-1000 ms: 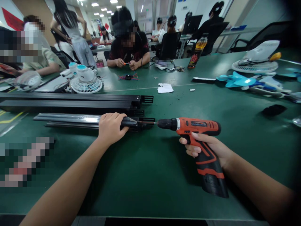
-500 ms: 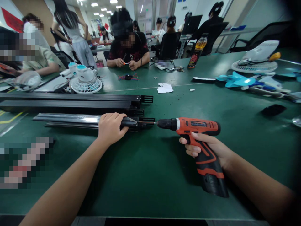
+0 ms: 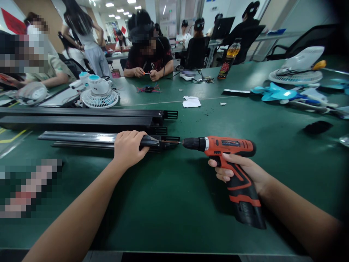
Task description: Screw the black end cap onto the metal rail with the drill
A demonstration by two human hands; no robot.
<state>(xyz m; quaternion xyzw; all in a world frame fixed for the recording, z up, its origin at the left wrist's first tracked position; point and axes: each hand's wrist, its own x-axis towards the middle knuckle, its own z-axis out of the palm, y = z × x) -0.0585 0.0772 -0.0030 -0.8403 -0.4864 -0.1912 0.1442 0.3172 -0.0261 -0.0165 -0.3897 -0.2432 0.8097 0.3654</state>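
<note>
A black bar [image 3: 79, 137] lies under the left hand [image 3: 128, 148], its slotted end [image 3: 174, 139] at the thin bit [image 3: 179, 142] of a red-and-black drill [image 3: 227, 145] in the right hand [image 3: 244, 169].
At the left of the frame, two long black bars [image 3: 122, 113] [image 3: 81, 121] lie side by side on the green bench [image 3: 163, 207], just beyond the held one, with no tool on them; left of centre, the left hand's fingers close over the held bar near its slotted end; at centre, the bit is lined up with that end, so this bar looks part-way through being worked, though how deep the bit reaches and what is finished inside cannot be told; right of centre, the right hand's fingers wrap the drill's handle, and whether the trigger is pressed cannot be told.
</note>
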